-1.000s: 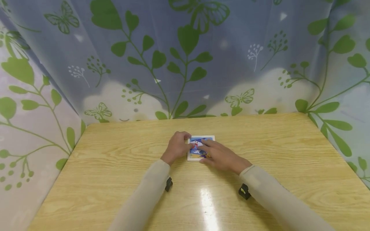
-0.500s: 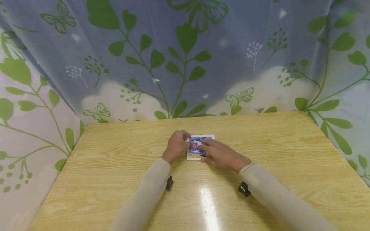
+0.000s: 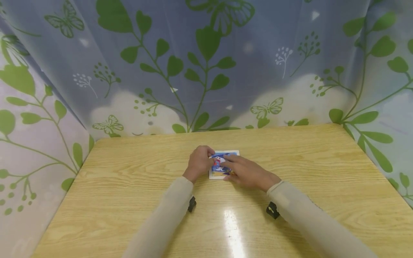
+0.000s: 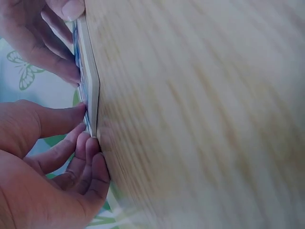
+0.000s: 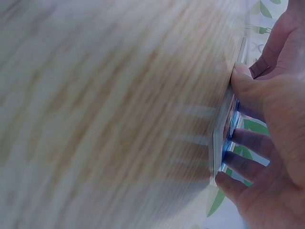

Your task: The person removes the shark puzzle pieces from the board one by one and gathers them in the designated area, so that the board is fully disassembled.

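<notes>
A small square picture board (image 3: 221,174) with a white border and a blue sea-like cartoon lies flat on the table. At its left side, my left hand (image 3: 199,163) holds the edge, thumb on the picture and the other fingers curled against the side. My right hand (image 3: 250,173) comes from the right with fairly straight fingers resting on the picture. Its thumb (image 5: 243,78) touches the near edge in the right wrist view, and its little finger reaches the right edge. The fingers hide the right part of the picture. The left wrist view shows the board's pale, thick side (image 4: 93,90).
The wood-grain table (image 3: 129,200) carries a bright glare streak near its front. Behind it hangs a blue curtain (image 3: 251,71) printed with green leaves and butterflies, with similar cloth on both sides. Black wrist cameras (image 3: 273,210) hang under the sleeves.
My left hand has shifted slightly to the right, its fingers closing in around the board's far left corner. The right hand and the board stay almost in place.
</notes>
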`<state>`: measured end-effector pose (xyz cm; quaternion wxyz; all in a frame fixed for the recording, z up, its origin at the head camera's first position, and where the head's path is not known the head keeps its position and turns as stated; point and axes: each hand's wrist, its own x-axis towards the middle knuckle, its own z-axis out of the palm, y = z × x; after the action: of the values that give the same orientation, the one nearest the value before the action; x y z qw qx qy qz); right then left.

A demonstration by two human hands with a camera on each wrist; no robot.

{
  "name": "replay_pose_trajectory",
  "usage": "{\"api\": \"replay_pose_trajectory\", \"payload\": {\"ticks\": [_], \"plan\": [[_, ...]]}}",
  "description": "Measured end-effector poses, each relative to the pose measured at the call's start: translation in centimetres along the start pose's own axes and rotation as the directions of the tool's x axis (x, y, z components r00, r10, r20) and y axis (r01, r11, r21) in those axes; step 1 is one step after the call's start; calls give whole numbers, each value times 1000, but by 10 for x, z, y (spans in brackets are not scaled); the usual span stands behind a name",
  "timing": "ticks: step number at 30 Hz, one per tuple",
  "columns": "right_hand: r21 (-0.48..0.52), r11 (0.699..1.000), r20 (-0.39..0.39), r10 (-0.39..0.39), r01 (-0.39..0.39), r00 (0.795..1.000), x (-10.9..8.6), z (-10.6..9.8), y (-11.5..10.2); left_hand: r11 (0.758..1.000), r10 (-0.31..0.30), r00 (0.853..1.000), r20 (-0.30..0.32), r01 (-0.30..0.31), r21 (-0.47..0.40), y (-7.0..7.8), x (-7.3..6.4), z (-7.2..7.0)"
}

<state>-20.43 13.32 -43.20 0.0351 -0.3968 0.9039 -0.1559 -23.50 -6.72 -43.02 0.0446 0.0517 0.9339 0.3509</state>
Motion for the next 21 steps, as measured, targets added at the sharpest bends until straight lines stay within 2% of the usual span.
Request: {"api": "replay_pose_trajectory", "payload": {"ticks": [8,15,21], "plan": [[3,1000,6,9,-9,1000,0,0,0,1000,10,998,-55,-8,29,-1,-4,-2],[7,1000,-5,3,-3,1000,0,0,-1,1000,24,999,-36,-24,8,-1,-1,-4],[3,1000,-10,3,-3,1000,0,0,-1,1000,-13,1000,-17,12,-23,-4,3,-2]]}}
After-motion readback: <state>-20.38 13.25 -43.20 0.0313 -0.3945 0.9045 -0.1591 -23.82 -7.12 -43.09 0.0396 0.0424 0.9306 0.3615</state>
